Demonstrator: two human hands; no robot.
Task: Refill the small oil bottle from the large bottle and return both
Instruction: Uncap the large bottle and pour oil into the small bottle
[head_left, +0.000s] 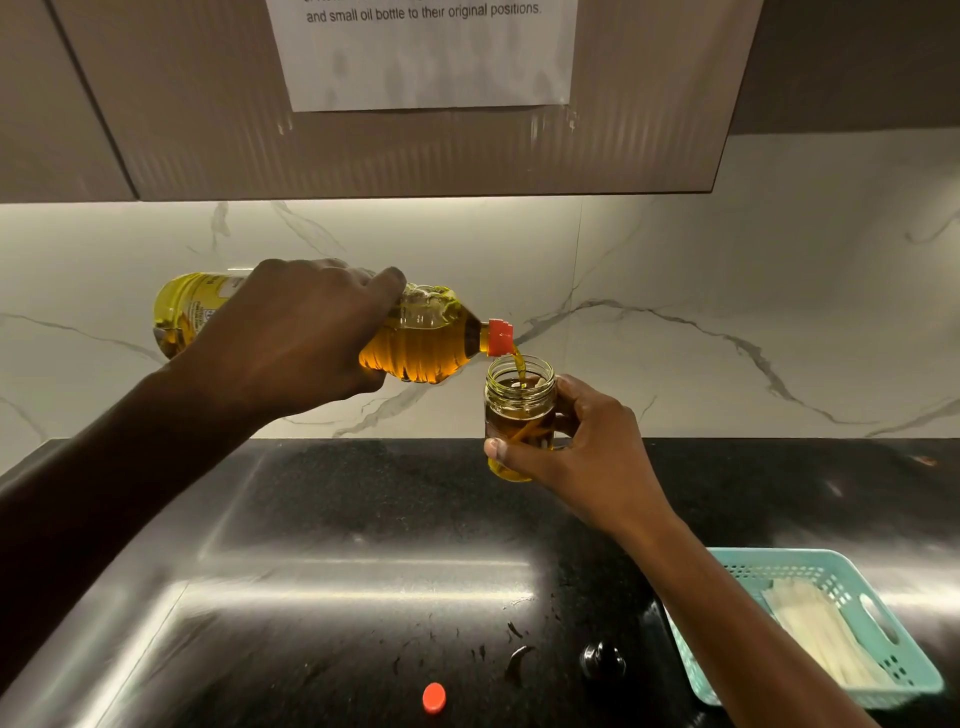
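Note:
My left hand (296, 338) grips the large oil bottle (426, 340) around its middle and holds it nearly level, neck pointing right. Its red spout rests over the mouth of the small glass bottle (519, 410), and a stream of golden oil runs into it. My right hand (587, 447) holds the small bottle upright above the black counter; it is more than half full of oil. A red cap (434, 697) lies on the counter near the front edge. A small dark lid (602, 660) sits to its right.
The black glossy counter (337, 545) spreads below both hands. A teal plastic basket (852, 587) holding white cloth stands at the front right. A marble backsplash rises behind, with cabinets and a taped paper note (421, 52) overhead.

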